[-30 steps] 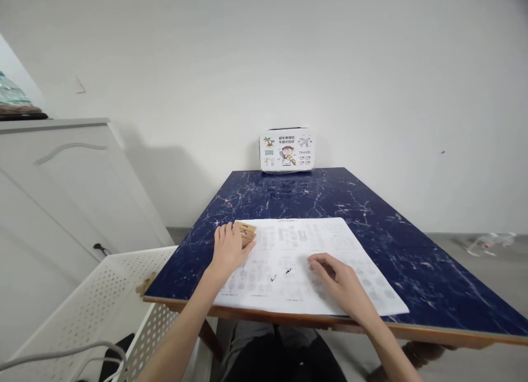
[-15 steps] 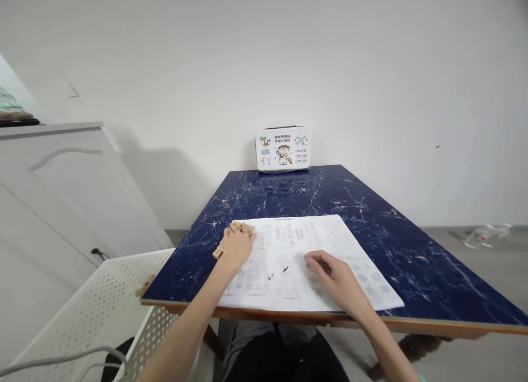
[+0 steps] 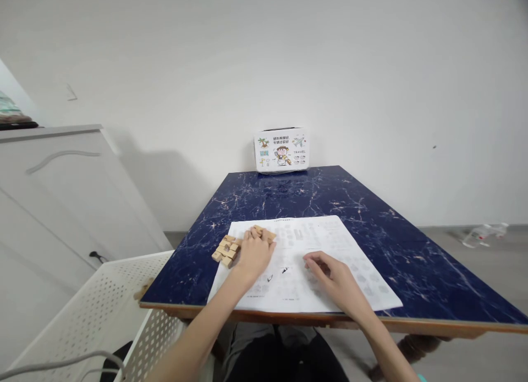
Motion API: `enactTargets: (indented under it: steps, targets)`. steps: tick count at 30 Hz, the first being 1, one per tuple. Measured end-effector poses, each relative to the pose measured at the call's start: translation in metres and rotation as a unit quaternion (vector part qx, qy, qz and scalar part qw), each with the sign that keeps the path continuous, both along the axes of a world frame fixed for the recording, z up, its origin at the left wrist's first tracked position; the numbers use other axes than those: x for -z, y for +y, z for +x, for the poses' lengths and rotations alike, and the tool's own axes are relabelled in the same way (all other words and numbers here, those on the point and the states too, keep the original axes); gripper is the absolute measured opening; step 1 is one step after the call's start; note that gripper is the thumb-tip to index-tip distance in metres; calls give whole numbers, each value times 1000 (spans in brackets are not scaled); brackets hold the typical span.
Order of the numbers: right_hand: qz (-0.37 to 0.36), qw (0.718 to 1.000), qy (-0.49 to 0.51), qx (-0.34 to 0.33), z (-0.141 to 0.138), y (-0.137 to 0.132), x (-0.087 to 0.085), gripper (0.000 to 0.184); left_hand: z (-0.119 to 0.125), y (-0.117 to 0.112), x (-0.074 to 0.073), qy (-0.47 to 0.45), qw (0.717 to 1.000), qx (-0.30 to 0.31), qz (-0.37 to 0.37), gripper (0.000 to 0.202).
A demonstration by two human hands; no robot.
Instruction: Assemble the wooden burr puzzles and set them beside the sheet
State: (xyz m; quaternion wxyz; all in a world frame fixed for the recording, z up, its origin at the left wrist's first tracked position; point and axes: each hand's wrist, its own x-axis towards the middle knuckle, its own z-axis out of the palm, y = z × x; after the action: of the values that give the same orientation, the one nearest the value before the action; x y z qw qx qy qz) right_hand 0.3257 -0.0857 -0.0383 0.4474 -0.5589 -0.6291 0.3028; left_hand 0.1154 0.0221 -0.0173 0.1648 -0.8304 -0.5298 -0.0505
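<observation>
My left hand [image 3: 256, 254] is closed over a light wooden block [image 3: 270, 236] on the left half of a printed white sheet [image 3: 284, 294]. Part of the block sticks out past my fingertips; my hand covers the rest. Just left of that hand, a cluster of several notched wooden blocks [image 3: 226, 250] lies across the sheet's left edge. Over the sheet's right half, my right hand [image 3: 332, 274] rests with curled fingers, thumb and index tips close together. Whether anything is between them is too small to see.
The sheet lies on a dark blue marbled table [image 3: 280, 195] with a wooden front edge. A white case [image 3: 281, 151] with cartoon prints stands at the back against the wall. A white perforated basket [image 3: 103, 294] is at the left, beside a white cabinet [image 3: 53, 195].
My left hand has slid right with a wooden block, away from the other blocks, which now show more fully. My right hand has stayed in place.
</observation>
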Motion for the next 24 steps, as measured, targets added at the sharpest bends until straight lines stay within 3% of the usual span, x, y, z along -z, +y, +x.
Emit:
enactTargets:
  steps: [4, 8, 10, 14, 17, 24]
  targets:
    - [4, 1000, 0, -2, 0, 1, 2, 41, 18, -14, 10, -1, 999, 37, 2, 54]
    - [8, 1000, 1, 0, 1, 1, 3, 42, 18, -25, 16, -23, 996, 82, -9, 60]
    - [11, 1000, 4, 0, 1, 1, 2, 42, 11, -30, 15, -45, 997, 69, 0, 68]
    - [14, 1000, 10, 4, 0, 0, 0, 39, -5, -35, 9, -56, 997, -30, 42, 81]
    - [10, 1000, 8, 5, 0, 0, -1, 37, -11, -35, 5, -52, 996, -72, 24, 84]
    - [5, 1000, 5, 3, 0, 0, -1, 35, -8, -38, 3, -42, 999, -8, 16, 77]
